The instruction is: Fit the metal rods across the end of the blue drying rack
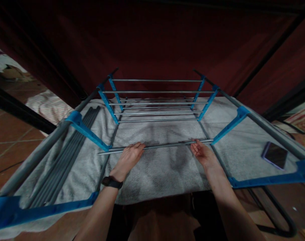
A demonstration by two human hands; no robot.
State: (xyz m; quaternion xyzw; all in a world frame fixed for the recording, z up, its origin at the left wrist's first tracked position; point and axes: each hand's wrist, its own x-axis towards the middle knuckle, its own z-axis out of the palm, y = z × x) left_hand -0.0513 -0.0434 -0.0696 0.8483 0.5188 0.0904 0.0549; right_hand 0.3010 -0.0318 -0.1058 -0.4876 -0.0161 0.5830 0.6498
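A rack frame of grey tubes and blue plastic brackets lies on its side, several thin metal rods [155, 103] spanning its far brackets. Low between a left blue bracket [91, 135] and a right blue bracket [229, 127], my two hands grip a thin grey metal rod [167, 145]. My left hand [131, 154], with a dark watch [112, 182] on its wrist, is closed over the rod's left part. My right hand [201, 153] pinches it near the right bracket. The rod's left end passes the left bracket; a second rod seems to run close alongside, partly hidden by my hands.
A grey blanket [157, 180] lies under the frame. Several loose grey tubes [67, 160] rest on it at left. A phone [275, 155] lies at right. Behind stands a dark red panel [152, 40]. Tiled floor [14, 134] shows at left, a dark metal leg [280, 211] at lower right.
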